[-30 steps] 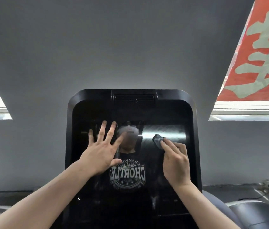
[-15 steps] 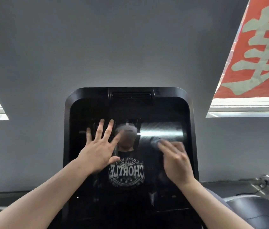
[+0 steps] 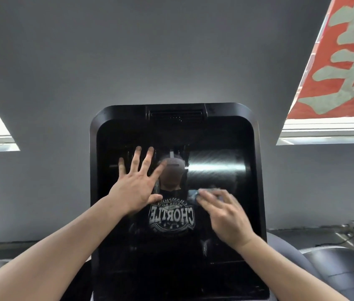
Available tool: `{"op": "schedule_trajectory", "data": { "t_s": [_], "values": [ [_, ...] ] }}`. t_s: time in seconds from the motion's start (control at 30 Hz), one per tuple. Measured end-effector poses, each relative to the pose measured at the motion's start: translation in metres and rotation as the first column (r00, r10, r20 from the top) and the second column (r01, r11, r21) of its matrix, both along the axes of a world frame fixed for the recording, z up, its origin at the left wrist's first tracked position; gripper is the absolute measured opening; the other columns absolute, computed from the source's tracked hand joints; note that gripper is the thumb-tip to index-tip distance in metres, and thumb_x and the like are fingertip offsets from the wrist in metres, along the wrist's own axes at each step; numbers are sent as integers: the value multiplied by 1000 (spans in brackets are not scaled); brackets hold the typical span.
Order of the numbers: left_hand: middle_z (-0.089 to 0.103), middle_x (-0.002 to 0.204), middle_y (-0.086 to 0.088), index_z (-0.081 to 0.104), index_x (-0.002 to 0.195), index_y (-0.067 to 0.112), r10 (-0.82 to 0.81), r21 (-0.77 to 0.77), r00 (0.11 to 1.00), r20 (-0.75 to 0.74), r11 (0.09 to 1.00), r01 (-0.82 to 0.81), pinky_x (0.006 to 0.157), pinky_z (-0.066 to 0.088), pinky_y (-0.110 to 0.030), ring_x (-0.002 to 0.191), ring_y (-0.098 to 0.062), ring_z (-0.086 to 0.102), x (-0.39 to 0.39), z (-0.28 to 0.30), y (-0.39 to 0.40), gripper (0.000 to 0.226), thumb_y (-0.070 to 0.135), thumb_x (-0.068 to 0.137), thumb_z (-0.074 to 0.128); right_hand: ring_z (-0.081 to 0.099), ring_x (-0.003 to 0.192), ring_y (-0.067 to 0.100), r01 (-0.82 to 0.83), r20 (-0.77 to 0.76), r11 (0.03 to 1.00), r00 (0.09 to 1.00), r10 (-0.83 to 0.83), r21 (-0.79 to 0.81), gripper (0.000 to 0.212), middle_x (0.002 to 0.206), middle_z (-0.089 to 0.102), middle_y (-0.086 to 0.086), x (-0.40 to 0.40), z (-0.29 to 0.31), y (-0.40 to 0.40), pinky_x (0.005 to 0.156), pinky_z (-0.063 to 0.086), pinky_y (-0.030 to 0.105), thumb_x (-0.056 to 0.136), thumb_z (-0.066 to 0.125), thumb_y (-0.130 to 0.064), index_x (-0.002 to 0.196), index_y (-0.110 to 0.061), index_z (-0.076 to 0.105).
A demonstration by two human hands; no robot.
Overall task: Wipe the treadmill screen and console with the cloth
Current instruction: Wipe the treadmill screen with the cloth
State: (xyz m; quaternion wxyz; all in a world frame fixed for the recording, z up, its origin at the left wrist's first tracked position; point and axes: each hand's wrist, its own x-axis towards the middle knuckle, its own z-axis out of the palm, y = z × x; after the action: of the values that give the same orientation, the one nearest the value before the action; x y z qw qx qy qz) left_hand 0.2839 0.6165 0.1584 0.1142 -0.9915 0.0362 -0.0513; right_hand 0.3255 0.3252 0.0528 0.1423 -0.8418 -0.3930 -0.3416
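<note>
Wiping continued: treadmill screen (image 3: 219,268) upright; my left hand (image 3: 136,187) stayed flat, fingers spread, bracing its upper left. Right hand (image 3: 226,216), blurred, had slid the cloth (image 3: 195,193) lower toward centre; grip unreadable. Lower glass, console remained.

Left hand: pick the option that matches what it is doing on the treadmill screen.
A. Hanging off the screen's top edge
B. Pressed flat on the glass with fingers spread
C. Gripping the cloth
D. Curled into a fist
B: the left hand lies flat on the treadmill screen, fingers spread, while the right hand works the cloth.
</note>
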Motion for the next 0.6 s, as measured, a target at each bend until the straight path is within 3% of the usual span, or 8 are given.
{"op": "schedule_trajectory", "data": {
  "t_s": [0.1,0.13,0.2,0.27,0.4,0.43,0.53,0.6],
  "values": [
    [-44,161,-10,-24,159,38,4,-4,1000,0,1000,-4,119,2,-77,146,-42,-42,0,-1,1,107,77,91,49,59,113,35,274,-133,925,960,-246,263,46,136,69,9,14,8,-5,94,56,50,90,60,10,132,-4,71],
    [-45,161,-10,-24,159,38,3,-5,1000,3,1000,-3,119,3,-77,146,-42,-42,0,-2,1,107,77,91,49,59,114,36,295,-131,921,954,-269,256,46,138,68,11,8,1,5,95,55,50,90,59,9,133,-3,70],
    [-45,161,-10,-24,159,38,0,-6,1000,5,1000,0,119,4,-77,146,-42,-42,0,-3,2,107,77,91,49,60,117,33,80,-38,995,996,-78,57,45,141,67,7,-14,-11,17,96,55,47,93,55,1,135,-7,69],
    [-45,161,-10,-25,159,38,-3,-6,1000,7,1000,3,119,4,-77,146,-42,-42,-1,-3,1,107,77,91,48,60,122,27,-46,5,995,999,46,-93,44,144,65,1,-11,-2,2,97,55,42,96,53,-9,137,-13,69],
    [-45,160,-10,-28,157,39,1,-13,1000,-8,1000,-1,119,3,-77,146,-41,-42,-2,1,0,106,76,92,48,57,125,36,270,-125,952,959,-254,142,49,144,65,9,1,7,-9,98,55,53,91,60,4,139,-7,66],
    [-46,160,-10,-29,156,40,5,-15,1000,-12,1000,-5,119,2,-77,146,-41,-43,-3,2,0,107,76,93,48,55,129,38,280,-112,955,957,-268,103,51,146,62,11,-10,-2,1,103,54,55,92,59,4,142,-5,63],
    [-47,159,-10,-30,156,39,7,-14,1000,-27,1000,-7,119,2,-76,145,-41,-44,-3,3,-2,107,75,93,48,52,140,37,34,34,987,999,-29,-160,49,148,61,10,-30,-16,-1,117,44,49,97,47,-7,143,-8,63],
    [-46,160,-10,-29,157,39,7,-7,1000,-26,1000,-7,119,2,-77,145,-41,-43,-3,3,-2,107,75,93,48,51,143,33,86,-22,994,996,-88,-69,48,148,61,10,-11,-8,-17,117,46,50,97,48,-4,143,-8,62]
  ]
}}
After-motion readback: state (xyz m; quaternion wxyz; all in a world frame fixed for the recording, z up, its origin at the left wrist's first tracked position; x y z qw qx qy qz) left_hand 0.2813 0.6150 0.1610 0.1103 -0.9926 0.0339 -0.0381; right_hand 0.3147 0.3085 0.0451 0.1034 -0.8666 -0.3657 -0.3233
